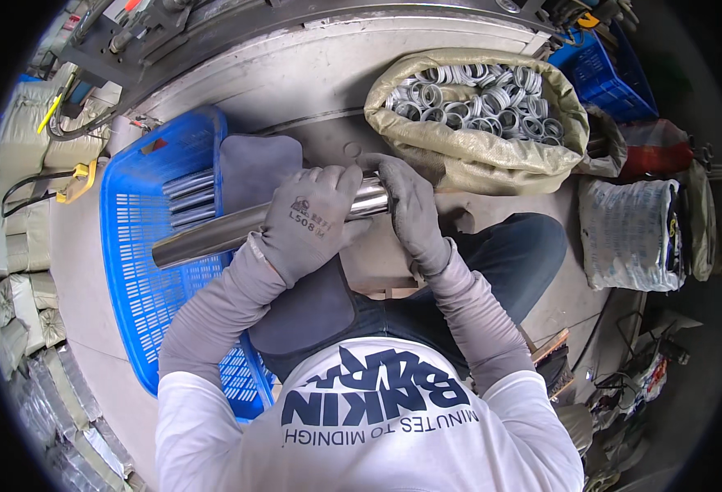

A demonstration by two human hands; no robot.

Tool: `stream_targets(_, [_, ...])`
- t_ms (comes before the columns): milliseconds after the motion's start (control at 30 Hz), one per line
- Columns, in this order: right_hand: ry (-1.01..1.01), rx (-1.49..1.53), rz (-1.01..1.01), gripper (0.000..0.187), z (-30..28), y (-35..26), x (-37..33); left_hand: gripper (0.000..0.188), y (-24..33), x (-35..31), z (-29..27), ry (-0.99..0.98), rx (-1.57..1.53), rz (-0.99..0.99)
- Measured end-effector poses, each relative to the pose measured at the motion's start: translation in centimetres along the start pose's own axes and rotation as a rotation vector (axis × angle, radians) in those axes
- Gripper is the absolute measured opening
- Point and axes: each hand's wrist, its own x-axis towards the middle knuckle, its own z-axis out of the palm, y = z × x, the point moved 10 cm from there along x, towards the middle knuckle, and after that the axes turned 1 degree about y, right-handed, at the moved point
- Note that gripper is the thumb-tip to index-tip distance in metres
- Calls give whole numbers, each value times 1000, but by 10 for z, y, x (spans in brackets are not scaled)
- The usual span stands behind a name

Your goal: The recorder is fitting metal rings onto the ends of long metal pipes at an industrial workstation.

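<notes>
A shiny metal tube (213, 237) lies slantwise across my lap, its left end over the blue basket. My left hand (308, 217), in a grey glove, is wrapped round the tube near its middle. At the tube's right end my right hand (410, 215), gloved alike, cups the rim with bent fingers. A dark edge shows at that rim; whether it is a separate ring I cannot tell. Below the tube a grey pad (304, 307) covers my left thigh. More metal tubes (190, 197) lie in the blue basket (127, 271) on my left.
Ahead to the right stands an open woven sack (492, 168) filled with metal rings (480, 107). One ring (353, 149) lies on the floor beside it. Farther right are a blue crate (607, 78) and a white bag (630, 234). Wrapped packages (29, 312) are stacked at the far left.
</notes>
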Motion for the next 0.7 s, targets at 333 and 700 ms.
stream_targets(333, [178,-339,-113,24,14,3,-11,62,6,2,17,-50,54,-2])
stream_targets(700, [257,-487,-35,29,-50,6,15,62,31,-54,-48,438,-274,316])
